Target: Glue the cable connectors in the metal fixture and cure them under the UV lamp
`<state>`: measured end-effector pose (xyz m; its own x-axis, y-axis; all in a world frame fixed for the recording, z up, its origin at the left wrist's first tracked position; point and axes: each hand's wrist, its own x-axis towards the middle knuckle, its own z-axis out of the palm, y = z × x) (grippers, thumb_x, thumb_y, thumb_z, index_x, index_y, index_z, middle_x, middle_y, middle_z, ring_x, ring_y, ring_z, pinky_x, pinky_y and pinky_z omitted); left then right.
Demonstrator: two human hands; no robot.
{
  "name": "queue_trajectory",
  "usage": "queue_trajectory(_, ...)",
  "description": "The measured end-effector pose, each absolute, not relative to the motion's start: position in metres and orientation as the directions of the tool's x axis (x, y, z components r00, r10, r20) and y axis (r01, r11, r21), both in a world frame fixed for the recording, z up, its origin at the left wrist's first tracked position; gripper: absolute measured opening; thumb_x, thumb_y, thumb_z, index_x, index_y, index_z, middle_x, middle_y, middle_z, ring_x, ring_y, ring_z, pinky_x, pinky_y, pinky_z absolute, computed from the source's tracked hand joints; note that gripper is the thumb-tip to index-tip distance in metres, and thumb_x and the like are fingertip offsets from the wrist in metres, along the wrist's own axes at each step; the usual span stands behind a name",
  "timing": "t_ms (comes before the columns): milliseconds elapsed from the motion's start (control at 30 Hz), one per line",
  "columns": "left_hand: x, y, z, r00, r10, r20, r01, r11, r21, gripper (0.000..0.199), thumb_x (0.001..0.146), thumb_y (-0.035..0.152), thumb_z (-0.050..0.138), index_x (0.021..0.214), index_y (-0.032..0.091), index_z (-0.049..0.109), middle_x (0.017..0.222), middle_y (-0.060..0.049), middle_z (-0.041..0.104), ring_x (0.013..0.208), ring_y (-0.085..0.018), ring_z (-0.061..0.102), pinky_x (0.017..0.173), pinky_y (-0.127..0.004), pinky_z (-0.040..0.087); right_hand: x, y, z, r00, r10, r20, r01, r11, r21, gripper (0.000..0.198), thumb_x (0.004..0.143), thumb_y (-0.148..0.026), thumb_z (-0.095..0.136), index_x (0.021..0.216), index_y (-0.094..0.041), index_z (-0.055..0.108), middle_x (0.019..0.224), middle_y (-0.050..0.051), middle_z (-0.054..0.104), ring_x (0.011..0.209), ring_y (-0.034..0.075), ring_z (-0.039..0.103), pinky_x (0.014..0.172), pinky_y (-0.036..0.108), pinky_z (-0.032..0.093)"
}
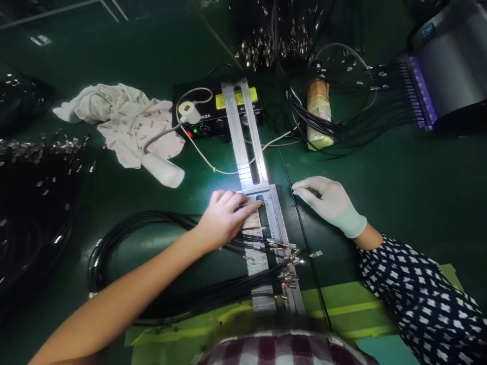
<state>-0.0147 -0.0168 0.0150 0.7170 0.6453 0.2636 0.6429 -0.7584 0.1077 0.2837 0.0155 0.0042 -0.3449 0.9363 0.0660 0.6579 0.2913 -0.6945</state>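
My left hand (pixel 224 218) is bare and lies over a slotted metal plate with ruler markings (pixel 277 215). Its fingers are curled and the thumb reaches right across the plate; what they close on is hidden. Under and below this hand, a bundle of black cables (pixel 152 218) crosses the plate, with small metal connectors (pixel 289 278) at the ends. My right hand (pixel 329 203), in a white glove, pinches thumb and fingers together at a single black cable (pixel 300 223) right of the plate. That cable runs down toward my body.
Behind the plate stands a black control box (pixel 213 119) with a yellow label. White cloth (pixel 133 119) and a white cylinder on a cord (pixel 163 170) lie left of it. A taped roll (pixel 319 114) and a grey machine (pixel 449 66) holding cables are at the right.
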Motion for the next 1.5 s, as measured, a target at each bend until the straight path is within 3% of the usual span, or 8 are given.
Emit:
queue_trajectory(267,-0.002,-0.012,0.014,0.705,0.677,0.213,0.697,-0.716,-0.033,0.026,0.095,0.017,0.045,0.115,0.019,0.062,0.096,-0.010,0.063,0.085,-0.023,0.051,0.074,-0.038,0.035,0.284,0.015,0.004,-0.350,0.933,0.088,0.657,0.312,-0.686,0.020,0.095,-0.033,0.054,0.095,-0.025,0.073,0.097,0.000,0.075,0.087,0.021,0.068,0.078,0.035,0.049)
queue_trajectory(367,-0.013,-0.029,0.018,0.689,0.699,0.192,0.685,-0.714,0.141,0.022,0.096,0.018,0.046,0.111,0.018,0.061,0.094,-0.008,0.064,0.086,-0.022,0.051,0.074,-0.036,0.036,0.284,0.015,0.004,-0.350,0.932,0.092,0.654,0.313,-0.688,0.020,0.095,-0.033,0.054,0.095,-0.026,0.073,0.098,0.000,0.075,0.087,0.021,0.068,0.078,0.035,0.049)
queue_trajectory(500,-0.025,-0.053,0.020,0.576,0.816,0.042,0.704,-0.522,0.482,0.014,0.098,0.026,0.050,0.105,0.018,0.059,0.091,-0.005,0.064,0.086,-0.018,0.051,0.075,-0.032,0.038,0.284,0.015,0.003,-0.353,0.931,0.090,0.657,0.315,-0.685,0.020,0.095,-0.033,0.054,0.095,-0.025,0.073,0.098,0.000,0.075,0.085,0.021,0.068,0.076,0.034,0.049)
queue_trajectory(633,-0.031,-0.060,0.020,0.506,0.862,-0.026,0.728,-0.411,0.550,0.017,0.098,0.030,0.049,0.095,0.019,0.061,0.087,-0.004,0.061,0.084,-0.018,0.051,0.076,-0.033,0.039,0.284,0.015,0.002,-0.347,0.933,0.095,0.665,0.316,-0.677,0.022,0.094,-0.033,0.054,0.095,-0.023,0.074,0.097,0.002,0.075,0.083,0.021,0.067,0.075,0.035,0.049)
queue_trajectory(967,-0.064,-0.064,0.031,0.476,0.879,0.027,0.827,-0.458,0.326,0.020,0.098,0.028,0.047,0.095,0.017,0.063,0.090,-0.006,0.061,0.083,-0.018,0.051,0.074,-0.033,0.042,0.283,0.014,0.004,-0.348,0.932,0.104,0.664,0.323,-0.674,0.022,0.094,-0.033,0.054,0.094,-0.024,0.074,0.095,0.001,0.075,0.077,0.020,0.066,0.072,0.034,0.048)
queue_trajectory(1067,-0.045,-0.064,0.028,0.532,0.846,0.026,0.776,-0.500,0.385,0.018,0.098,0.026,0.047,0.106,0.018,0.062,0.097,-0.007,0.064,0.090,-0.019,0.053,0.078,-0.035,0.044,0.283,0.014,0.005,-0.341,0.934,0.101,0.672,0.318,-0.669,0.022,0.094,-0.033,0.053,0.095,-0.023,0.073,0.095,0.001,0.075,0.077,0.020,0.066,0.071,0.034,0.049)
queue_trajectory(1267,-0.025,-0.053,0.026,0.525,0.850,0.046,0.690,-0.456,0.562,0.013,0.097,0.021,0.049,0.090,0.018,0.059,0.087,-0.005,0.062,0.083,-0.016,0.053,0.075,-0.030,0.046,0.284,0.015,0.004,-0.355,0.930,0.092,0.666,0.321,-0.674,0.021,0.094,-0.032,0.054,0.094,-0.024,0.073,0.096,0.001,0.075,0.084,0.021,0.067,0.074,0.035,0.049)
queue_trajectory(1500,-0.018,-0.036,0.019,0.603,0.760,0.244,0.709,-0.650,0.272,0.022,0.097,0.015,0.044,0.110,0.016,0.061,0.088,-0.007,0.061,0.079,-0.017,0.051,0.069,-0.030,0.044,0.285,0.015,0.003,-0.351,0.933,0.084,0.656,0.309,-0.688,0.020,0.095,-0.033,0.055,0.095,-0.025,0.073,0.098,-0.001,0.075,0.087,0.021,0.067,0.078,0.035,0.049)
